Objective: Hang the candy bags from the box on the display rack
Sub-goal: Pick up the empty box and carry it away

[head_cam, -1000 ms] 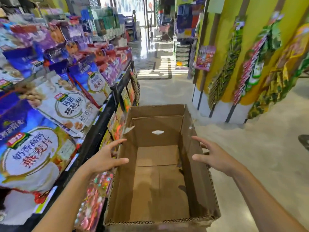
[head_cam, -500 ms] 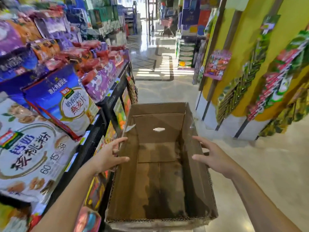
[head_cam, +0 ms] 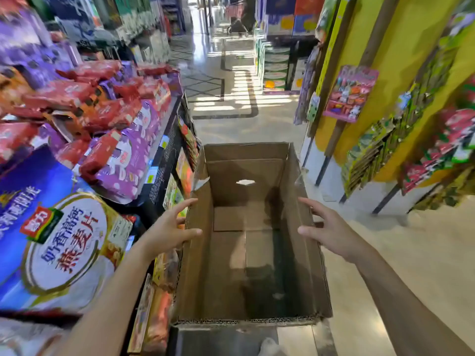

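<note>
An open brown cardboard box [head_cam: 303, 253] is in front of me at waist height, and its inside shows only bare cardboard. My left hand [head_cam: 167, 232] lies against the box's left wall, fingers straight and spread, thumb over the rim. My right hand [head_cam: 331, 232] lies against the right wall the same way, thumb on the inner side. Candy bags [head_cam: 370, 155] hang in rows on the display rack strips [head_cam: 326, 168] of a yellow column at the right. A pink packet [head_cam: 350, 95] hangs higher on that column.
A black shelf unit [head_cam: 164, 173] stacked with red, purple and blue snack bags runs close along my left. The tiled aisle [head_cam: 231, 104] stretches ahead toward more shelving and a shopping cart [head_cam: 237, 18]. Pale floor lies to the right of the box.
I have moved forward along the aisle: the shelf goods on the left slid back past me and the yellow column came nearer. Both hands stayed on the box's sides.
</note>
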